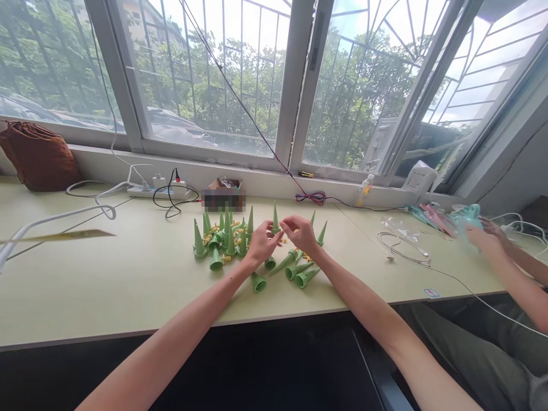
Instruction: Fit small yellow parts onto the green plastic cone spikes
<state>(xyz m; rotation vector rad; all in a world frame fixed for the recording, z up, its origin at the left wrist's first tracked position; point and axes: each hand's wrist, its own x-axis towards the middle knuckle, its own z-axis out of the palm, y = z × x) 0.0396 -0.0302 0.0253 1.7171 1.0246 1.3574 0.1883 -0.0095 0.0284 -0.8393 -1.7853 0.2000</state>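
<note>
A green plant watering spike (275, 216) stands point up between my two hands, its base partly hidden by fingers. My left hand (263, 242) is closed around the lower part of that spike. My right hand (300, 233) has its thumb and fingers pinched together close beside it; what they hold, if anything, is hidden. Left of my hands, several green spikes (232, 242) stand upright, with small yellow valves (226, 259) among them. Between my forearms more spikes lie on their sides, including one with its open end (258, 283) facing me and another (307, 277) near my right wrist.
The pale table (128, 285) runs below barred windows. A power strip (160, 191), a small box (225, 184), bundled wire (312, 197) and a bottle (365, 191) line its back. A white cable (402, 248) lies right, near another person's hands (483, 237) holding translucent plastic.
</note>
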